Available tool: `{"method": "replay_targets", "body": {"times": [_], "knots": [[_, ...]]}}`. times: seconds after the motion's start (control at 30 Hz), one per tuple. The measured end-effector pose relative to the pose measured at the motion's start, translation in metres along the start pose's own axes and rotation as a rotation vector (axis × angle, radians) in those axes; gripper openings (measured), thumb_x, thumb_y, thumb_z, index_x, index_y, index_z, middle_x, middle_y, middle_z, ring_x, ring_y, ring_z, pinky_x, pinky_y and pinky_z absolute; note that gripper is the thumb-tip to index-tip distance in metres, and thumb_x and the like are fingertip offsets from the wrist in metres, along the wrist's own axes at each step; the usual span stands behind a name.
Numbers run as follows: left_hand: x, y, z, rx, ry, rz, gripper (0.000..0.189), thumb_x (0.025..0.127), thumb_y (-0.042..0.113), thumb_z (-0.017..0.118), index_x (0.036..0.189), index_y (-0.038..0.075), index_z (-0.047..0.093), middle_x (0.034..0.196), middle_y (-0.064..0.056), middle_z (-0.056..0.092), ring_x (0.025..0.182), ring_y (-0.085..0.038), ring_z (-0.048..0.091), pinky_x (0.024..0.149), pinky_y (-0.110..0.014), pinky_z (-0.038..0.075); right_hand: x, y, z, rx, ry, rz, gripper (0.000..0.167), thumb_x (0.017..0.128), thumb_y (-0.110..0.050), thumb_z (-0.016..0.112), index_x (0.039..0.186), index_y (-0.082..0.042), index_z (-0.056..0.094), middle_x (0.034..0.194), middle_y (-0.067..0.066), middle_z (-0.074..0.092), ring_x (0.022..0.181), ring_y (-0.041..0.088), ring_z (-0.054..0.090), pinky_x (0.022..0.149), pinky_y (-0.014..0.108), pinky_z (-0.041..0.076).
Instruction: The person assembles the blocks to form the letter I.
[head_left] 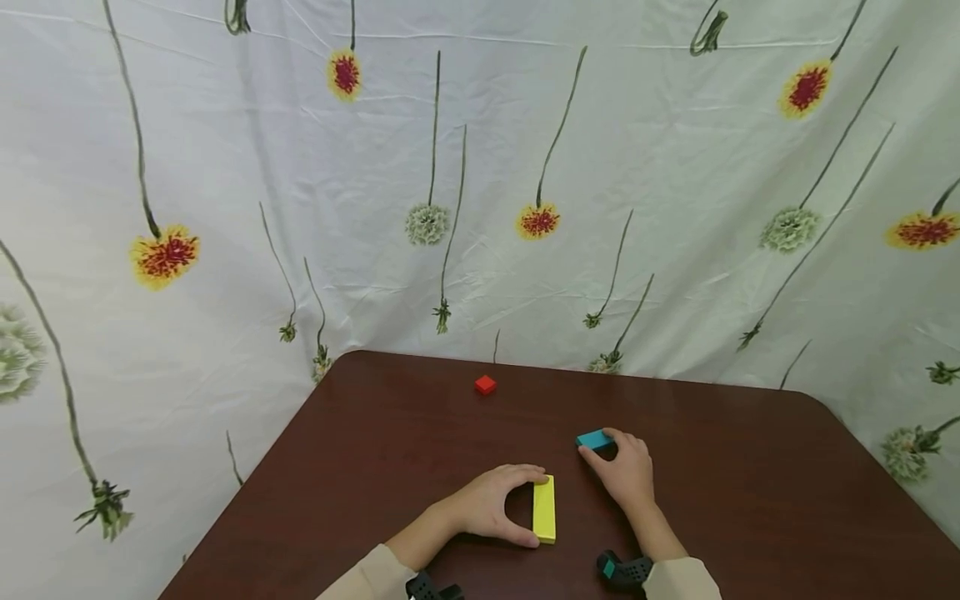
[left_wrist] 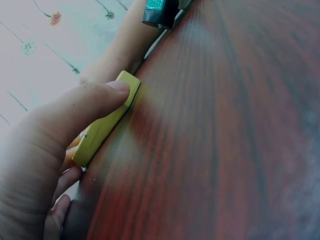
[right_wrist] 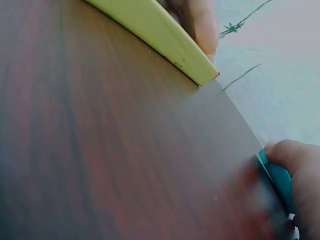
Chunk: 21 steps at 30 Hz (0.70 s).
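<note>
My left hand [head_left: 491,504] grips a long yellow block [head_left: 544,510] by its two ends, thumb at the near end and fingers at the far end. In the left wrist view the thumb presses on the yellow block [left_wrist: 102,131], which lies along the dark tabletop. Farther off and to the right, my right hand [head_left: 628,471] pinches a blue block [head_left: 595,439] between thumb and fingers. The right wrist view shows the thumb on an end of that blue block [right_wrist: 280,182], close over the table; its far part is hidden by the hand.
A small red block [head_left: 485,384] lies near the back edge of the dark brown table [head_left: 390,425]. Behind the table hangs a white cloth [head_left: 480,167] printed with flowers. Dark devices are strapped on both wrists, one being the right wrist band [head_left: 624,570].
</note>
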<state>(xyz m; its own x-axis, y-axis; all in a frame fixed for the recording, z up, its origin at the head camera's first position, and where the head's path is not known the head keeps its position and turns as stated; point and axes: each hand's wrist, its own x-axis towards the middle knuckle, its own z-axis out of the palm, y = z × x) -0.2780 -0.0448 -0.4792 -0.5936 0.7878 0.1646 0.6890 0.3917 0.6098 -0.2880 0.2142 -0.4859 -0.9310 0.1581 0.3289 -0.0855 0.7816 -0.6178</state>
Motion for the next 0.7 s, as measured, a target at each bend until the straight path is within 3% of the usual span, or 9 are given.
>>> {"method": "replay_targets", "body": {"times": [0.23,0.47,0.7], "knots": [[-0.0005,-0.0011,0.0003,0.010,0.001,0.012,0.075,0.084,0.048,0.073,0.146,0.018,0.045,0.150,0.001,0.041,0.138,-0.018,0.036,0.109,-0.042,0.034,0.0004,-0.0011,-0.0015,0.024,-0.009,0.008,0.061,0.086,-0.034,0.076,0.127,0.007,0.058,0.123,0.028,0.056,0.113,0.043,0.048,0.091,0.058,0.043],[-0.0018,-0.0003,0.0020,0.028,0.006,0.002,0.075,0.083,0.049,0.074,0.146,0.020,0.045,0.151,0.003,0.041,0.137,-0.019,0.036,0.108,-0.043,0.035,0.0013,-0.0027,-0.0034,0.130,-0.020,0.006,0.061,0.086,-0.031,0.076,0.130,0.007,0.055,0.126,0.026,0.055,0.114,0.041,0.052,0.093,0.056,0.045],[-0.0003,-0.0002,0.0018,0.017,0.001,0.000,0.075,0.084,0.049,0.073,0.146,0.020,0.045,0.151,0.002,0.041,0.138,-0.019,0.036,0.108,-0.044,0.035,0.0018,-0.0037,-0.0069,0.194,-0.092,-0.029,0.058,0.087,-0.027,0.076,0.131,0.005,0.055,0.131,0.026,0.054,0.115,0.041,0.053,0.092,0.054,0.046]]}}
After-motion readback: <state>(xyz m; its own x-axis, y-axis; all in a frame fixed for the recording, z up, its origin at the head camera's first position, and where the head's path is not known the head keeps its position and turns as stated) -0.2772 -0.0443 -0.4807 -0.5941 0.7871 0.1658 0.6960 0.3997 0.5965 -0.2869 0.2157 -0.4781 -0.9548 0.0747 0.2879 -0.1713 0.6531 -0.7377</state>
